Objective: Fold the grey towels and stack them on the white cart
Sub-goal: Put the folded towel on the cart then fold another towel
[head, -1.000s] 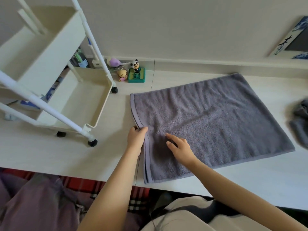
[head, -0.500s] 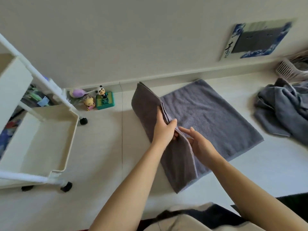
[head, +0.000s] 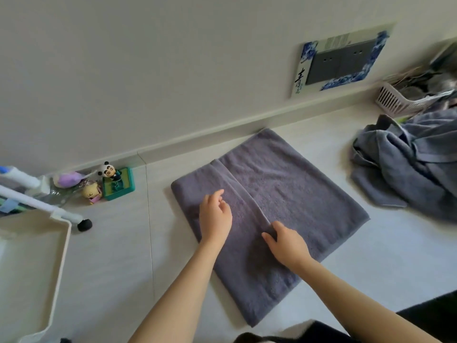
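A grey towel (head: 296,199) lies flat on the pale surface, its left third folded over onto the middle. My left hand (head: 214,216) rests on the folded flap with relaxed fingers. My right hand (head: 286,241) touches the flap's free edge near the front, fingers loosely bent and holding nothing that I can see. A crumpled heap of grey towels (head: 410,167) lies at the right. The white cart (head: 34,268) stands at the left, its lower tray visible.
Small toy figures (head: 108,179) and a green box sit by the wall behind the cart's black wheel (head: 84,224). A white slotted basket (head: 405,100) stands at the far right. A blue-bordered socket panel (head: 343,60) is on the wall.
The towel's left edge was lifted and laid over to the right, so the flap now lies flat. Both hands have let go and rest on top. The view has shifted right.
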The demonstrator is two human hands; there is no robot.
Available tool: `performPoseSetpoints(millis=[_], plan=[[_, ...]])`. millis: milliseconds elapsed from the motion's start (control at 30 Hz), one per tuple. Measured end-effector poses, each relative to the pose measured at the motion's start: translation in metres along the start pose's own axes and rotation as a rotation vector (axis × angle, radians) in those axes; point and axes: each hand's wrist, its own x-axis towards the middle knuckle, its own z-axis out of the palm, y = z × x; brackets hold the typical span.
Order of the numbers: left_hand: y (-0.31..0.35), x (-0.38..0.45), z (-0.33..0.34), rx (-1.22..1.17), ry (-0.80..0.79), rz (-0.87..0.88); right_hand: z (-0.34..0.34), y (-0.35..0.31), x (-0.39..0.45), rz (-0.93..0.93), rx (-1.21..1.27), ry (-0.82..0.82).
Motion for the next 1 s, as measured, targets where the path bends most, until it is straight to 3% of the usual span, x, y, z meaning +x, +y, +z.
performPoseSetpoints(millis=[133, 233, 300, 533, 733, 867, 1000], plan=[[-0.021, 0.022, -0.003, 0.315, 0.093, 0.210, 0.002, -0.003, -0.002, -0.045, -0.038, 0.109], [-0.030, 0.021, 0.006, 0.619, -0.189, 0.227, 0.007, 0.004, 0.003, -0.015, -0.185, 0.134], [-0.037, 0.017, 0.014, 0.759, -0.222, 0.293, 0.012, 0.010, 0.005, -0.023, -0.283, 0.152], [-0.035, 0.018, 0.025, 0.826, -0.167, 0.300, 0.010, 0.033, 0.022, -0.131, -0.360, 0.345], [-0.001, -0.022, 0.015, 1.035, -0.239, 0.239, -0.033, 0.072, 0.058, -0.170, -0.508, 0.505], [0.012, -0.052, 0.019, 0.877, -0.319, 0.320, -0.048, 0.071, 0.067, -0.088, -0.463, 0.587], [0.011, -0.068, 0.031, 0.706, -0.185, 0.488, -0.020, 0.048, 0.031, -0.237, -0.286, 0.630]])
